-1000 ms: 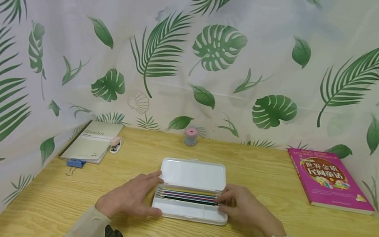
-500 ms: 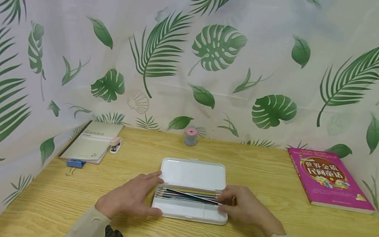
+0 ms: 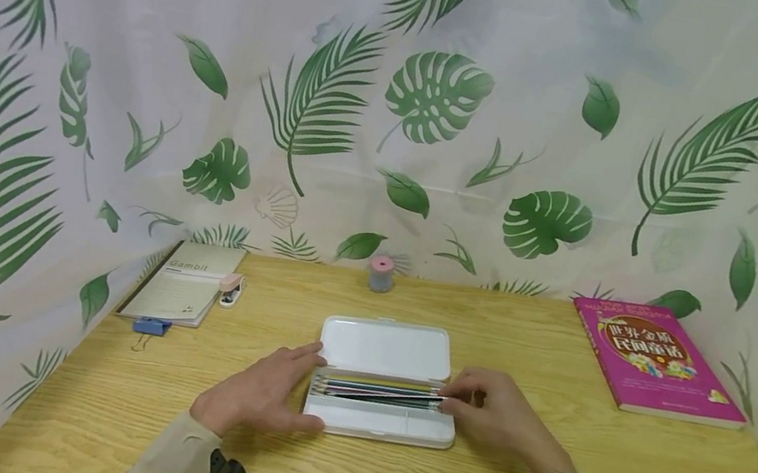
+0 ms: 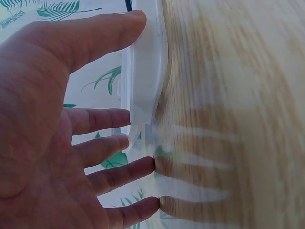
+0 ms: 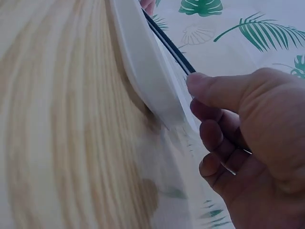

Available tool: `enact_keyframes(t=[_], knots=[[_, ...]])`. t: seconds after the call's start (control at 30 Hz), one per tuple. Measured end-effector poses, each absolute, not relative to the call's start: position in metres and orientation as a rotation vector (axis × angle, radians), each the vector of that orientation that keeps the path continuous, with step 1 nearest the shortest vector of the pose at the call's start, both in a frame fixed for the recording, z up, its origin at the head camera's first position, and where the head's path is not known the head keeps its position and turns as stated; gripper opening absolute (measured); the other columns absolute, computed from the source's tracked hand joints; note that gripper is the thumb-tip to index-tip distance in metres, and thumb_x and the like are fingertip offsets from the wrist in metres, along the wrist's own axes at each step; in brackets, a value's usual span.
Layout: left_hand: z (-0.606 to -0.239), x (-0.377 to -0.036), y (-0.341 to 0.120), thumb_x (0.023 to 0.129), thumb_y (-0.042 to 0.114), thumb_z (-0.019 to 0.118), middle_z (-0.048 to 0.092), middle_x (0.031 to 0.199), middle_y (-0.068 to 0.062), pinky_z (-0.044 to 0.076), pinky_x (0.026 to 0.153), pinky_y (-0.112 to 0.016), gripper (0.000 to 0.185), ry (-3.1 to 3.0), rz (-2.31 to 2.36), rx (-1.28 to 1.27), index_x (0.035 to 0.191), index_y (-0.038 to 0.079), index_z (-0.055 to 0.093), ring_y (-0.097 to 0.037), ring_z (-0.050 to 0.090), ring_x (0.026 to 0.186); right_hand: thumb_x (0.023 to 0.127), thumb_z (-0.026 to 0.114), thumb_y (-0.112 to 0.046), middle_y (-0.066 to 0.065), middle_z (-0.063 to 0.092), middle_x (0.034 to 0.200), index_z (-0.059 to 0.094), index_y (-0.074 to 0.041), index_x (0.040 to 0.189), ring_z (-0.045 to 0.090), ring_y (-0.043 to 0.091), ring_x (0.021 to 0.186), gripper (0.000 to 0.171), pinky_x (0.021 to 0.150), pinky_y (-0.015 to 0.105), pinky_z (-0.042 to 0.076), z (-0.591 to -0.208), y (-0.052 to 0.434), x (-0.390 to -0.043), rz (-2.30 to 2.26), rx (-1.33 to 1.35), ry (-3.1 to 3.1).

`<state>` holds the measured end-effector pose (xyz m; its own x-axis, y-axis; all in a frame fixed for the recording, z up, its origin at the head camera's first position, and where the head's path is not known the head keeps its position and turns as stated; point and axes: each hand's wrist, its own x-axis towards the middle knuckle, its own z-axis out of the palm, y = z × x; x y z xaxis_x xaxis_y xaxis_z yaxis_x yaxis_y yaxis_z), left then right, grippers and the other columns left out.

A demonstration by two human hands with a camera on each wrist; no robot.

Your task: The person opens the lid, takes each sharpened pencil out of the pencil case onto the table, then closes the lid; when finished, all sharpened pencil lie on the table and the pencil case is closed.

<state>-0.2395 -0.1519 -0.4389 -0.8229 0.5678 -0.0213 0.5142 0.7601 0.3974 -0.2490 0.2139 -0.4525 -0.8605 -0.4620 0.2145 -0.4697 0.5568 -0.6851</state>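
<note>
An open white pencil case (image 3: 370, 425) lies on the wooden table, its lid (image 3: 385, 348) flat behind it and several coloured pencils (image 3: 368, 387) in a row inside. My right hand (image 3: 495, 418) pinches the right end of a dark pencil (image 3: 389, 396) (image 5: 169, 45), which lies slanted above the others. My left hand (image 3: 264, 390) rests flat with straight fingers against the left end of the pencil case (image 4: 143, 71), thumb on its near edge. In the right wrist view the thumb and curled fingers (image 5: 214, 138) close on the pencil beside the pencil case (image 5: 143, 67).
A pink book (image 3: 657, 362) lies at the back right. A notebook (image 3: 182, 291), a small pink stapler (image 3: 231, 288) and a blue clip (image 3: 152, 326) sit at the back left. A small pink-topped sharpener (image 3: 381, 272) stands by the leaf-print curtain.
The right hand has pulled one dark pencil up and out of the row, its right end now raised and drawn slightly right. The left hand has stayed in place.
</note>
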Motion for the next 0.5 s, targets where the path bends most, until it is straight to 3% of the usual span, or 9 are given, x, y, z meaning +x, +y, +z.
enact_keyframes(t=[0.33, 0.5], knots=[[-0.441, -0.241, -0.152, 0.081, 0.059, 0.073, 0.029, 0.161, -0.010, 0.037, 0.111, -0.050, 0.087, 2.820, 0.542, 0.840, 0.148, 0.011, 0.044, -0.036, 0.038, 0.139, 0.093, 0.072, -0.025, -0.007, 0.066, 0.086, 0.078, -0.022, 0.097, 0.050, 0.013, 0.072, 0.008, 0.060, 0.026, 0.042, -0.447, 0.258, -0.240, 1.213, 0.582, -2.722], [-0.441, -0.242, -0.152, 0.081, 0.058, 0.073, 0.028, 0.161, -0.011, 0.036, 0.111, -0.052, 0.087, 2.819, 0.543, 0.832, 0.148, 0.010, 0.044, -0.036, 0.037, 0.139, 0.095, 0.070, -0.023, -0.002, 0.069, 0.090, 0.078, -0.015, 0.100, 0.051, 0.015, 0.067, 0.013, 0.055, 0.026, 0.042, -0.448, 0.297, -0.235, 1.204, 0.486, -2.614]])
